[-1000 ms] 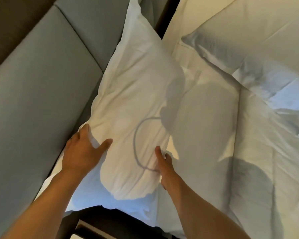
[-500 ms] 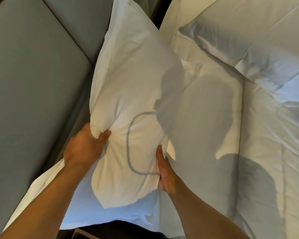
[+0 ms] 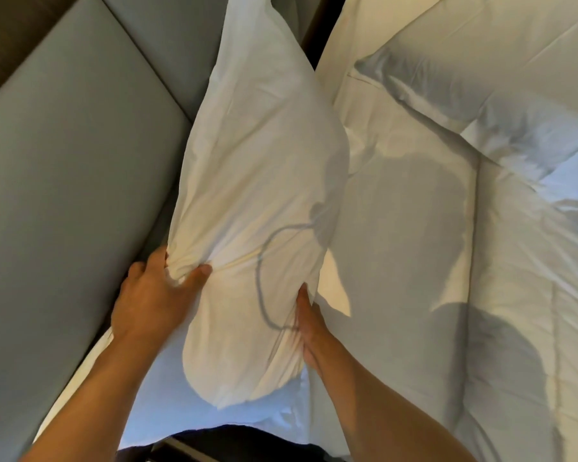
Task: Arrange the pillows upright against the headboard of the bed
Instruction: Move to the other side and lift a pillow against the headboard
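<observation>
A white pillow [image 3: 257, 168] stands tilted against the grey padded headboard [image 3: 64, 181], its top corner reaching the upper edge of the view. My left hand [image 3: 151, 295] pinches a bunch of the pillowcase at the pillow's left edge, next to the headboard. My right hand [image 3: 309, 325] grips the pillow's lower right edge, fingers partly buried in the fabric. A second white pillow [image 3: 481, 61] lies flat at the upper right. The pillow's lower end rests on white bedding [image 3: 161, 395].
A white duvet [image 3: 447, 295] covers the bed to the right, with shadows of my head and arm across it. A dark gap [image 3: 317, 31] shows between the headboard panels and the far pillow. A dark object [image 3: 214, 445] sits at the bottom edge.
My left hand went from lying flat on the pillow to clenching a bunch of its fabric. The pillow has been pulled more upright and nearer the headboard.
</observation>
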